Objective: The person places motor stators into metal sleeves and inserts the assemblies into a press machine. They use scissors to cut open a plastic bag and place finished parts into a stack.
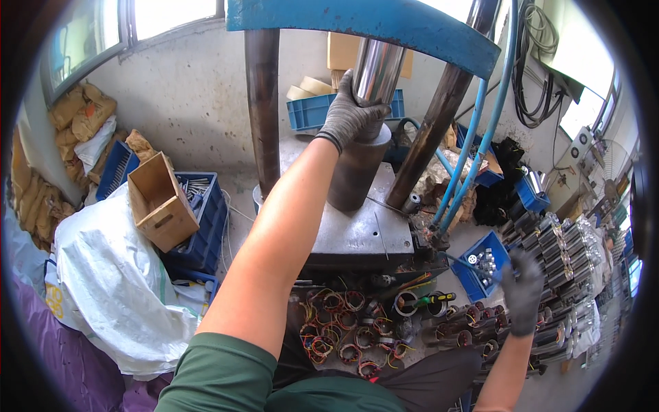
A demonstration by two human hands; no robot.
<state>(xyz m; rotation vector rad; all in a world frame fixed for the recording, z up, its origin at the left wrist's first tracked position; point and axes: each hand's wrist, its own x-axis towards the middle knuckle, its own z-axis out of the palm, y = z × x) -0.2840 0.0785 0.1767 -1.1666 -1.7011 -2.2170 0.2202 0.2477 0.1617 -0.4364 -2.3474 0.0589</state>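
Left hand [349,113], gloved, is wrapped around the shiny steel ram [376,69] just above the one dark cylinder [358,168] standing on the press plate [357,237]. Right hand [523,292], gloved, hangs loosely open and empty over rows of wound stators [549,254], too many to count. Two press columns [263,103] flank the ram; four blue crates visible, one [480,264] by the right hand holds small metal parts, plus one open cardboard box [161,202] on the left.

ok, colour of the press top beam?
Blue, paint chipped, on the press top beam; the head view shows it best.
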